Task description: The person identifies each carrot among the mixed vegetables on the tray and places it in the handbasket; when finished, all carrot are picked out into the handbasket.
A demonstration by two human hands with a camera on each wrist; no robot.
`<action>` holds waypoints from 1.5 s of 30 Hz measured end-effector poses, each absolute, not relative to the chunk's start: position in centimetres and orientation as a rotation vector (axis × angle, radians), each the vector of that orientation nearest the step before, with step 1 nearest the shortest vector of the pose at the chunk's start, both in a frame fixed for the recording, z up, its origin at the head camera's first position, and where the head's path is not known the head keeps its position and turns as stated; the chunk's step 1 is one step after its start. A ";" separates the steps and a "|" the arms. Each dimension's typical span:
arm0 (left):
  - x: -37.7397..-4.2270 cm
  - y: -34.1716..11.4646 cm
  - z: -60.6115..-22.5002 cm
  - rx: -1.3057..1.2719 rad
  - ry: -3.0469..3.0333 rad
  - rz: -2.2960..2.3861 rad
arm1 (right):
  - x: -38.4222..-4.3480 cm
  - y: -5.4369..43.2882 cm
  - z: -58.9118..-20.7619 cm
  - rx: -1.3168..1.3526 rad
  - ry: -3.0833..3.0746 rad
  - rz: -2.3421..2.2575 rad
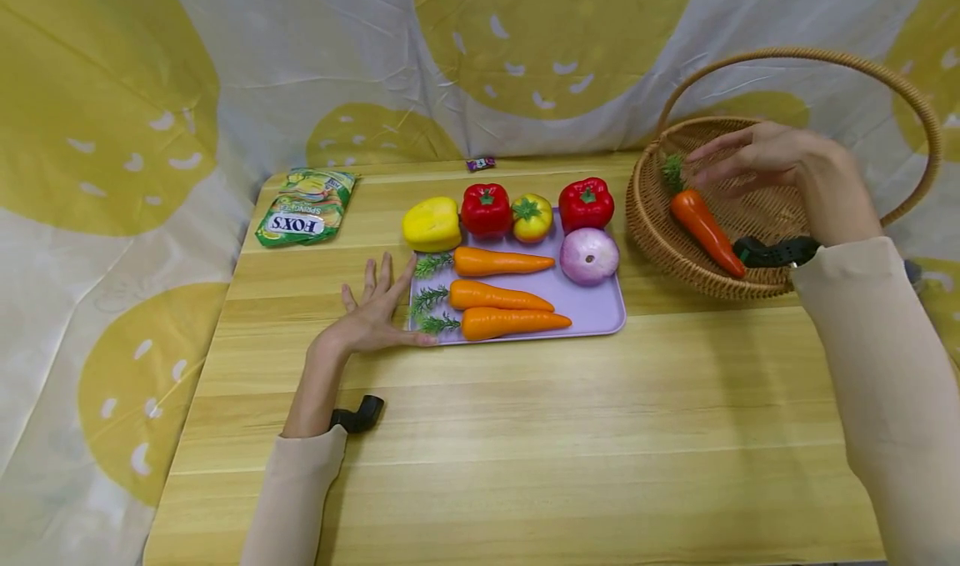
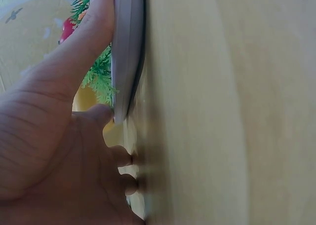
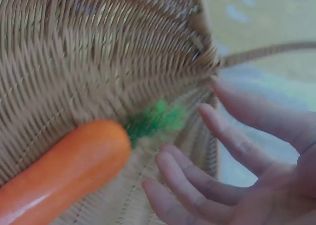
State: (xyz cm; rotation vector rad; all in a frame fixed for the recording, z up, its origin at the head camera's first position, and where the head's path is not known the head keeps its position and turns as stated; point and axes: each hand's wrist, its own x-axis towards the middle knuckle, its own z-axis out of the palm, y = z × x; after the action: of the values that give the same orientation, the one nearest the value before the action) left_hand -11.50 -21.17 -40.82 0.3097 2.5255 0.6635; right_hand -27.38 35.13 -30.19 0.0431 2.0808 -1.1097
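Note:
My left hand lies with fingers spread at the left end of a lilac tray, thumb and forefinger right at its edge. On the tray three carrots lie side by side, green tops toward that hand. Behind them are a yellow pepper, two red peppers and a yellow-red tomato; a purple onion sits at the right. My right hand is over a wicker basket, fingers loosely apart and holding nothing. Another carrot lies inside the basket, its leafy top near those fingertips.
A green and yellow FOX'S packet lies at the table's back left. A small purple wrapped sweet is by the back edge. The basket's tall handle arches above my right hand. Patterned cloth hangs behind the table.

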 end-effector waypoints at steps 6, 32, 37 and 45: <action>-11.5 -21.1 -40.8 0.309 2.523 0.667 | -26.1 33.8 -28.6 -0.001 2.082 -1.215; -11.4 -21.4 -40.8 0.310 2.519 0.682 | -15.8 22.4 -27.7 -0.725 2.174 -1.381; -11.4 -21.4 -41.0 0.313 2.521 0.690 | -14.9 18.7 -29.5 -0.757 2.128 -1.421; -11.3 -21.5 -41.1 0.317 2.523 0.709 | -14.0 14.0 -33.5 -0.855 2.169 -1.387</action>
State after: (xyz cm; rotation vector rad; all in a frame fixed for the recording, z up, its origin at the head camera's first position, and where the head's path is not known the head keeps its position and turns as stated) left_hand -11.31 -21.47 -41.10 0.3173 2.5231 0.7089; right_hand -14.01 14.01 -33.49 -0.8553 2.1690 -1.3867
